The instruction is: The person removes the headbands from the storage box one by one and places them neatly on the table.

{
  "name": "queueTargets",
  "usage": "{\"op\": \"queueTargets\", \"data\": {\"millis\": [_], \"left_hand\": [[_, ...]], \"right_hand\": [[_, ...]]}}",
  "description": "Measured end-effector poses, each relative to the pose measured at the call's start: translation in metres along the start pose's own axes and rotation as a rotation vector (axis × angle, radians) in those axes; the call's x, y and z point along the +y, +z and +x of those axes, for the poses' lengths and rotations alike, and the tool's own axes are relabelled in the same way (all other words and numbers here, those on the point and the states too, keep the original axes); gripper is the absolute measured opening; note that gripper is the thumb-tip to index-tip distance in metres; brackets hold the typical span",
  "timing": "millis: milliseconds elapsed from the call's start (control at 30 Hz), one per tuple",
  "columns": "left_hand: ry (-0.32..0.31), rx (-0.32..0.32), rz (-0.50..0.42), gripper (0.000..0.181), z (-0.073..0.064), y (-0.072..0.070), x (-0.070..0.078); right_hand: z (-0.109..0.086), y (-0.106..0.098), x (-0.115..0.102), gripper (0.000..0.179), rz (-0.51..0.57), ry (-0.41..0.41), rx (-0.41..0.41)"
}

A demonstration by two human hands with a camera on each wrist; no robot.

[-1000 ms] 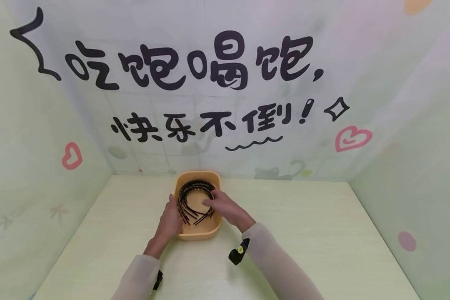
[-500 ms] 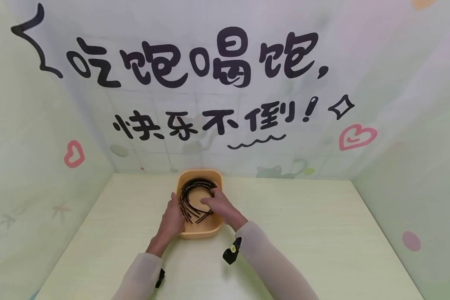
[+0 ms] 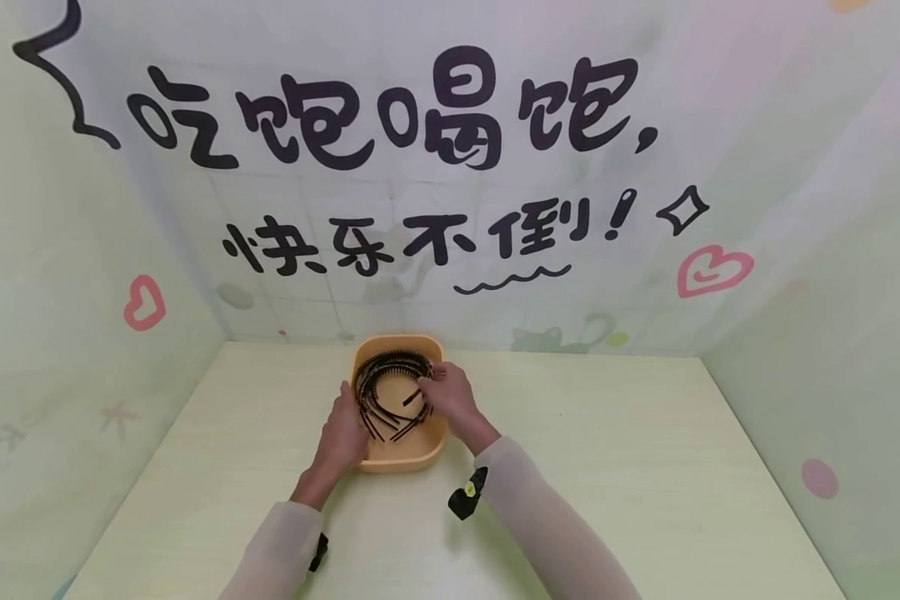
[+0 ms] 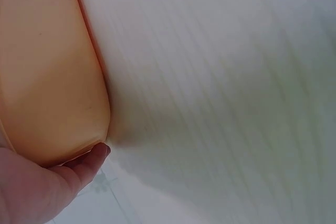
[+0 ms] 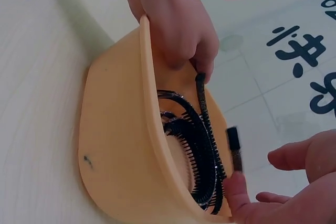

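Observation:
A peach plastic bin (image 3: 399, 463) stands by the back wall, holding several black toothed headbands (image 3: 381, 367) nested in loose rings. My left hand (image 3: 345, 427) grips the bin's left side; in the left wrist view its fingers (image 4: 84, 171) wrap the far lower corner. At the right rim, my right hand (image 3: 452, 395) has its fingers on one headband (image 3: 412, 399), whose end sticks up out of the pile. The right wrist view shows that raised headband end (image 5: 234, 139) beside a fingertip (image 5: 237, 188), with another finger held off from it.
The bin rests on a pale wood-grain table (image 3: 607, 467). Printed cloth walls (image 3: 450, 317) with black lettering and hearts close in the back and both sides. A black strap camera (image 3: 467, 493) sits at the right wrist.
My right hand has drawn up slightly at the right rim, and one headband's end now stands out from its fingers. My left hand keeps its grip on the bin.

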State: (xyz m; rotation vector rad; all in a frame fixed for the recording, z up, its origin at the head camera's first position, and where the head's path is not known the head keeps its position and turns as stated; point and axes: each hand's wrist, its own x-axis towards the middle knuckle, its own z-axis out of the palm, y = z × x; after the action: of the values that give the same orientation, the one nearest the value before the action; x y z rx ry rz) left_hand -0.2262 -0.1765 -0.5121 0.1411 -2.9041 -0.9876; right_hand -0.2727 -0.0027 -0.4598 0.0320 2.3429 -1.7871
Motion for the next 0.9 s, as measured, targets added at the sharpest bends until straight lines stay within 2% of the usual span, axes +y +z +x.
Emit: {"op": "queueTargets", "data": {"millis": [100,300,533,900], "left_hand": [[-0.006,0.004,-0.002,0.073,0.001,0.000,-0.001],[-0.007,0.014,-0.003,0.070,0.002,0.002,-0.002],[-0.003,0.015,0.000,0.070,0.001,0.002,-0.001],[0.019,0.028,0.001,0.067,0.000,0.003,-0.002]], "right_hand": [[0.003,0.001,0.003,0.043,0.084,0.030,-0.011],[0.006,0.005,0.008,0.043,0.143,0.056,0.021],[0.009,0.004,0.010,0.045,0.145,0.105,0.062],[0.006,-0.008,0.005,0.045,0.171,0.118,0.041]]}}
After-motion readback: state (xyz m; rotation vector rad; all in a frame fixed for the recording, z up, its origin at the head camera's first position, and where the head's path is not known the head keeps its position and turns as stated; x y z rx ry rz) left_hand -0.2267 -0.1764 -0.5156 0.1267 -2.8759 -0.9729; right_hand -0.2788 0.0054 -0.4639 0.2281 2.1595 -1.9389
